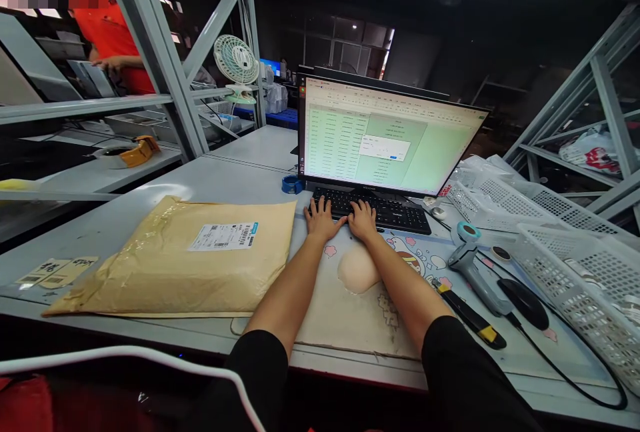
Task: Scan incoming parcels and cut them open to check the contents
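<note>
Both of my hands rest on a black keyboard in front of a monitor. My left hand lies over the keyboard's left end with its fingers spread. Beside it, my right hand has its fingers stretched over the middle keys, and the thumbs almost meet. Neither hand holds anything. The screen shows a green spreadsheet with a small white dialog box. Left of my forearms lies a large tan padded mailer with a white shipping label on top.
On the right lie a utility knife, a barcode scanner, a black mouse and white plastic baskets. A blue tape roll sits by the monitor. A fan and a person in red are at back left.
</note>
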A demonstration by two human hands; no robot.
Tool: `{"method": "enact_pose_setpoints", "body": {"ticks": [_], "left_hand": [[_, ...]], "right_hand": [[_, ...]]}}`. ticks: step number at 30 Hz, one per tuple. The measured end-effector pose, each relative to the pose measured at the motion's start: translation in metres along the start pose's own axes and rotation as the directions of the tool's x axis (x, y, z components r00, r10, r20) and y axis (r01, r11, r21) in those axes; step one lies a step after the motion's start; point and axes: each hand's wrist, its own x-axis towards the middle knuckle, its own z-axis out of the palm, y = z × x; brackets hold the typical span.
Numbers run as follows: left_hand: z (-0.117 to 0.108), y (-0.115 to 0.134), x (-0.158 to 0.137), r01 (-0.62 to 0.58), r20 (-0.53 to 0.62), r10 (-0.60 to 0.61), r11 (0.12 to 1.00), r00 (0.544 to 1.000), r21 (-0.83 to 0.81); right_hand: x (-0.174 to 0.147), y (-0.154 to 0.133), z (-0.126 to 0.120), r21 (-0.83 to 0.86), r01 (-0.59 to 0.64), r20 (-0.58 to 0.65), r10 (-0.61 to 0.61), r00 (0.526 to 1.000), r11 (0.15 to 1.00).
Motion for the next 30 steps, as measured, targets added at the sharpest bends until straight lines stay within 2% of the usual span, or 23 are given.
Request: {"method": "enact_pose_setpoints", "body": {"ticks": [3, 10, 18, 26, 30], "left_hand": [[0.000, 0.000, 0.000, 0.002, -0.009, -0.002, 1.000, 1.000, 0.001], [-0.001, 0.000, -0.001, 0.004, -0.018, -0.004, 1.000, 1.000, -0.007], [-0.001, -0.001, -0.001, 0.005, -0.018, -0.006, 1.000, 1.000, -0.018], [-0.006, 0.000, -0.005, -0.021, -0.005, 0.021, 1.000, 1.000, -0.018], [-0.006, 0.000, -0.006, -0.026, 0.005, 0.026, 1.000, 1.000, -0.016]], "right_hand": [[-0.001, -0.003, -0.001, -0.001, -0.001, 0.006, 0.001, 1.000, 1.000], [0.012, -0.010, -0.004, 0.014, -0.107, -0.041, 0.107, 0.993, 0.994], [0.024, -0.005, -0.003, 0.005, -0.174, -0.079, 0.174, 0.982, 0.985], [0.017, 0.004, -0.012, 0.020, -0.173, -0.069, 0.174, 0.982, 0.985], [0.014, 0.007, -0.016, 0.018, -0.129, -0.026, 0.130, 0.991, 0.991]]}}
